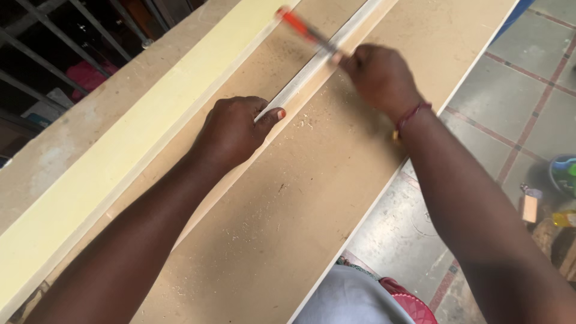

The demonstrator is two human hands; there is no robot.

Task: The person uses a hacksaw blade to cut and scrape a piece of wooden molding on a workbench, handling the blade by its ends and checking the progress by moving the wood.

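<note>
Left hand (231, 131) presses flat on the straightedge (318, 63), whose long axis runs diagonally up-right; right hand (378, 75), farther along, pinches the orange-handled tool (303, 30) against its edge on the board (288, 210).

From my seat I see both arms stretched forward and bare to the wrist. My left hand (231, 129) lies palm down, knuckles up, fingers curled under and the thumb stuck out to the right with its nail showing (the nail looks reddish). My right hand (379, 75) sits farther ahead, closed into a fist, its back turned toward me; it is blurred at the fingers. A thin red band circles the right wrist. The right forearm runs in from the lower right, the left from the lower left.
</note>
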